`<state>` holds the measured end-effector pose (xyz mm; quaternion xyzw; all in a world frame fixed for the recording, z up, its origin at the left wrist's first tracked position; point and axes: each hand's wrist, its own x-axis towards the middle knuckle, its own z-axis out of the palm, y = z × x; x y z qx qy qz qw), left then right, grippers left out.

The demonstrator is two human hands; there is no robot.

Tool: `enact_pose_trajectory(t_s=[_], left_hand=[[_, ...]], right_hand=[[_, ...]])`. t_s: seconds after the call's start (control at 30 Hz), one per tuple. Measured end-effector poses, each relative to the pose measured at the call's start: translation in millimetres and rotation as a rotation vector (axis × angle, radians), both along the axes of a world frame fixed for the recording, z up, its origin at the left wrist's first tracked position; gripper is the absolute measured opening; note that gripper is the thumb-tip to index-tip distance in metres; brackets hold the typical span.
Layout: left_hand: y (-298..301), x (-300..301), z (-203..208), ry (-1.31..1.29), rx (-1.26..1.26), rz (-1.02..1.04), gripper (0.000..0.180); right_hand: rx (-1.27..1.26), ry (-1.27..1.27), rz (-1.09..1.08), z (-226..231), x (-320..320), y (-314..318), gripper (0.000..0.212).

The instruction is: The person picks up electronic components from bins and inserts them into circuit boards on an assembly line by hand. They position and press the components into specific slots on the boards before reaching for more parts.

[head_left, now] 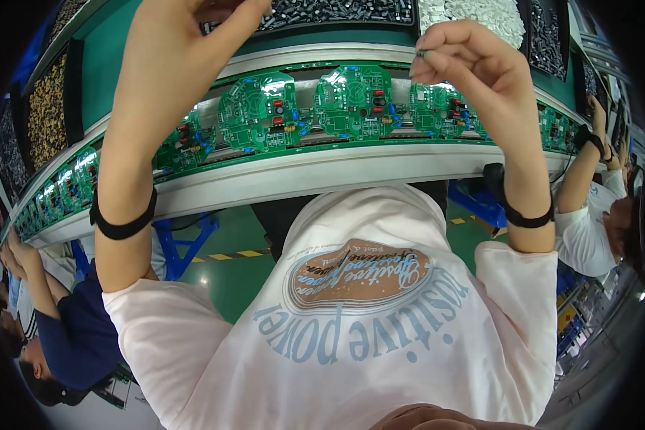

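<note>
My right hand is raised over the line of boards, with thumb and fingertips pinched on a small dark electronic component. Below it lies a green circuit board, partly covered by that hand. My left hand is at the upper edge of the picture, beside a black bin of small dark components. Its thumb reaches to the right, but most of its fingers are cut off or hidden. Other green circuit boards, fitted with red, blue and black parts, sit in a row along the metal rail.
A pale metal rail runs across in front of me. White parts fill a bin at the upper right, next to dark parts. Yellowish parts fill one at the left. A co-worker's arm is at the right; other people sit left.
</note>
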<state>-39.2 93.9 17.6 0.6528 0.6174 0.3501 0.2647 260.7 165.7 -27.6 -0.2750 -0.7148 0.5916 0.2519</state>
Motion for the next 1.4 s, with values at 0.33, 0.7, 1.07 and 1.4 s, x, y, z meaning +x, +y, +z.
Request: enact_pose_trajectory(t_s=[0.33, 0.7, 1.07, 1.4], left_hand=[[-30, -28, -35, -0.124, -0.071, -0.206, 0.015], [-47, -29, -49, -0.301, -0.243, -0.135, 0.021], [-45, -38, -49, -0.545, -0.41, -0.141, 0.024], [-53, -46, -59, -0.358, -0.299, -0.152, 0.023]], right_hand=[[-0.079, -0.007, -0.249, -13, -9, -36, 0.013], [0.535, -0.296, -0.21, -42, -38, -32, 0.013], [0.724, -0.438, -0.167, -34, -41, -39, 0.014], [0.799, -0.544, -0.041, 19, -36, -22, 0.017]])
